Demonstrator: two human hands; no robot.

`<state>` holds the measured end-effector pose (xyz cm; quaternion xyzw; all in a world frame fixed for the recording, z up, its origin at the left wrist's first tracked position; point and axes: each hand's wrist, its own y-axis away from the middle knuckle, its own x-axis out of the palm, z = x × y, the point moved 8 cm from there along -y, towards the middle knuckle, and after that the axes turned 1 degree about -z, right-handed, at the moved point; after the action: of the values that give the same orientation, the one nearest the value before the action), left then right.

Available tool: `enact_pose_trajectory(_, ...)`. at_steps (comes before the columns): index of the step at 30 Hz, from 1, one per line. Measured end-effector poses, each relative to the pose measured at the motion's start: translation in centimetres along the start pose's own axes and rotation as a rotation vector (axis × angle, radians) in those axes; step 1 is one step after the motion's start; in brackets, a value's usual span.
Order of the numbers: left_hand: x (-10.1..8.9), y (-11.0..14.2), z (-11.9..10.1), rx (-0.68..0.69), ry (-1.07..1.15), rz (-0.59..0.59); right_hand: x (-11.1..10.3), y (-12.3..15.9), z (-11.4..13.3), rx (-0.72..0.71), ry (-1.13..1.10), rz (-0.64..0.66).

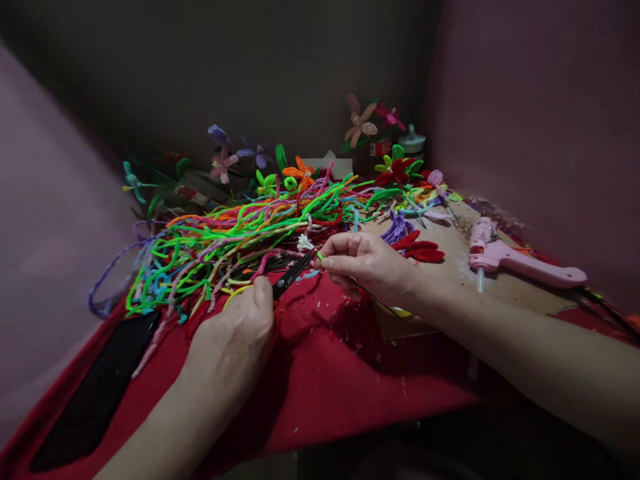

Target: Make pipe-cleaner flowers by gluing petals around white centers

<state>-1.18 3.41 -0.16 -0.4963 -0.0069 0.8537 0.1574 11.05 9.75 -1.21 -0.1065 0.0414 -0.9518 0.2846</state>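
My left hand is closed around the handles of a pair of scissors with dark blades and a bit of yellow showing at the grip. The blades point up and right, their tips at a small white tuft with a green end. My right hand pinches that green end between thumb and fingertips. Whether the blades touch it I cannot tell. Just behind both hands lies a big heap of coloured pipe cleaners, mostly green, pink and orange.
A pink glue gun rests on a cardboard sheet at the right. Finished fuzzy flowers stand along the back. Red petals lie beside my right wrist. A black flat object lies at the left on the red cloth, which is sprinkled with scraps.
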Motion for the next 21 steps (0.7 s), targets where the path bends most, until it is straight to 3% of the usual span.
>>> enact_pose_trajectory(8, -0.2, 0.4, 0.3, 0.052, 0.040, -0.060, 0.2, 0.8, 1.9, -0.105, 0.133, -0.044)
enact_pose_trajectory(15, -0.7, 0.8, 0.0, 0.120, 0.055, -0.236, 0.1, 0.5, 1.6, -0.075, 0.040, -0.035)
enact_pose_trajectory(21, -0.6, 0.3, 1.1, 0.079, 0.286, -0.243, -0.3, 0.1, 0.8, -0.019, -0.114, -0.012)
